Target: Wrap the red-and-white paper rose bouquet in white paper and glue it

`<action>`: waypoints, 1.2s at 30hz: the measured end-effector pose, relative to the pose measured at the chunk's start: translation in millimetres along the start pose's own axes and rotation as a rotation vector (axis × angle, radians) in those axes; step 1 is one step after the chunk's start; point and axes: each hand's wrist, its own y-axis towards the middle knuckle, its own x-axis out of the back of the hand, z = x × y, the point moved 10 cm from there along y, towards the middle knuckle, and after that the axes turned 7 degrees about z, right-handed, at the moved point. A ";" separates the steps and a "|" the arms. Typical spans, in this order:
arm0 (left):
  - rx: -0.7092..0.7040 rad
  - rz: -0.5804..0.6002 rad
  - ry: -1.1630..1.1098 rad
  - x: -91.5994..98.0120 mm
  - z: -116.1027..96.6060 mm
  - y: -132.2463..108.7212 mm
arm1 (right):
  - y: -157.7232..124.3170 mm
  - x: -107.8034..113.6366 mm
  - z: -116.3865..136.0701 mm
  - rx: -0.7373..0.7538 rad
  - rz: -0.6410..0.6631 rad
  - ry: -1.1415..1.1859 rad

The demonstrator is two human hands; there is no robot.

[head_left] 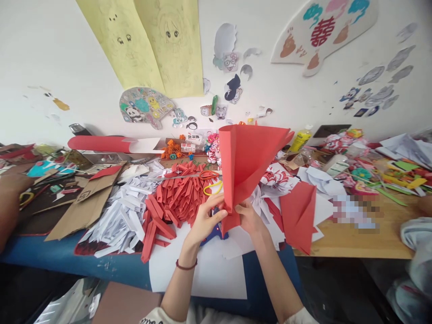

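Note:
A large sheet of red paper (251, 157) stands upright in front of me, folded along its left side and flaring out to the upper right. My left hand (209, 217) pinches its lower left edge between thumb and fingers. Its lower right part is gripped by my right hand (249, 218). Behind my left hand lies a dark blue object (214, 233), partly hidden. White sheets (199, 274) lie under my hands. To the left is a heap of folded red strips (182, 195), beside a heap of folded white strips (123, 216).
Another red sheet (299, 216) lies right of my hands. Cardboard (86, 202) is at the left. A red roll (99, 144) and a yellow bottle (301, 138) stand near the wall. Another person's arm (11, 202) reaches in at the far left; a sleeve (418, 238) shows at the right.

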 end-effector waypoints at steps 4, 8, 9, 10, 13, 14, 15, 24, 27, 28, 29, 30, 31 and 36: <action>-0.037 -0.120 0.102 5.8 -3.1 -2.3 | -2.3 -4.7 6.7 0.065 -0.075 0.002; -0.049 -0.240 0.237 8.9 -3.1 -5.5 | -3.2 -11.2 9.9 0.104 -0.135 0.002; -0.047 -0.280 0.298 10.1 -3.6 -7.2 | -4.3 -8.7 11.5 0.134 -0.179 0.002; -0.042 -0.326 0.362 11.6 -4.5 -9.4 | -5.7 -5.1 12.7 0.164 -0.228 -0.001; -0.048 -0.479 0.507 16.8 -9.9 -18.6 | -9.8 4.8 11.9 0.216 -0.344 -0.050; -0.056 -0.530 0.524 19.1 -12.0 -22.1 | -11.1 7.0 11.5 0.224 -0.369 -0.091; -0.058 -0.575 0.524 21.8 -13.1 -25.3 | -13.0 8.9 12.2 0.237 -0.396 -0.142; 0.107 -0.656 0.313 26.7 0.8 -33.9 | -41.7 13.1 33.0 0.310 -0.614 -0.476; 0.102 -0.725 0.169 21.1 5.1 -43.1 | -56.1 14.8 44.6 0.385 -0.760 -0.534; 0.098 -0.761 0.150 20.0 5.3 -47.0 | -59.1 13.5 47.4 0.410 -0.785 -0.547; 0.088 -0.783 0.155 18.4 4.1 -49.3 | -60.9 11.1 49.7 0.434 -0.795 -0.564; 0.075 -0.782 0.181 15.9 1.7 -49.4 | -61.3 8.0 51.4 0.454 -0.790 -0.583; 0.060 -0.762 0.214 12.6 -1.1 -47.5 | -60.3 4.4 52.0 0.465 -0.770 -0.601; 0.059 -0.693 0.222 2.4 -1.0 -37.3 | -55.5 -3.3 47.2 0.471 -0.700 -0.600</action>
